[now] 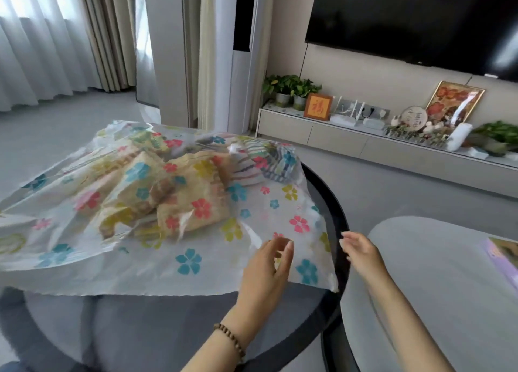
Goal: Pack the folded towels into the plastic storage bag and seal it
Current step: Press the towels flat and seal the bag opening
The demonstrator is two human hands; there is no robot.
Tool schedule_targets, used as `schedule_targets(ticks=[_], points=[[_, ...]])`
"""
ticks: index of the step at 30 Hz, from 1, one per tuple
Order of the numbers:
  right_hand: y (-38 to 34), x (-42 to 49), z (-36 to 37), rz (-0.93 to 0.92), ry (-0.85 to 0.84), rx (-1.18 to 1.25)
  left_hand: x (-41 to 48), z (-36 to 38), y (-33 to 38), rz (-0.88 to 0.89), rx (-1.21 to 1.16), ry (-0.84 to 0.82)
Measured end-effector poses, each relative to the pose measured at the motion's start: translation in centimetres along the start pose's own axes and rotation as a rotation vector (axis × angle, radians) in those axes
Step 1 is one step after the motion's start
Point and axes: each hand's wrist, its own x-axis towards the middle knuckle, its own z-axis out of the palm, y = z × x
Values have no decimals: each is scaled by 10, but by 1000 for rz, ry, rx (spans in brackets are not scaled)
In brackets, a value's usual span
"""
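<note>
A clear plastic storage bag [196, 262] printed with coloured flowers lies across the round glass table [333, 211]. Inside it sit folded towels: beige ones [185, 192] in the middle and a striped one [269, 161] toward the far right. A small white valve cap [235, 147] shows on the bag's top. My left hand [266, 268], with a bead bracelet on the wrist, hovers over the bag's near right corner, fingers curled but apart. Just past the bag's right edge, my right hand [361, 254] is held over the table rim, fingers loose, holding nothing.
A grey cushioned seat [437, 282] sits to the right of the table with a printed item at its far edge. A low TV cabinet [336, 136] with plants, frames and routers runs along the far wall. Curtains hang at the left.
</note>
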Motion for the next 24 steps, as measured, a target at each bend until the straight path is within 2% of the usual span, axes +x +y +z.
schedule_targets(ticks=[4, 7, 10, 13, 17, 20, 24], points=[[19, 2, -10, 252, -151, 166, -11, 40, 11, -126, 12, -192], [27, 1, -11, 257, -214, 209, -11, 59, 8, -239, 70, -292], [29, -1, -11, 247, -302, 192, -14, 72, 7, -375, -125, -305], [31, -2, -9, 270, -330, 194, -19, 83, 3, -373, -165, -300], [26, 0, -10, 283, -349, 260, -23, 95, 4, -379, -196, -440], [21, 2, -14, 285, -393, 366, -13, 102, 10, -383, -316, -389], [21, 2, -16, 296, -430, 434, -1, 111, 17, -535, -525, -256]])
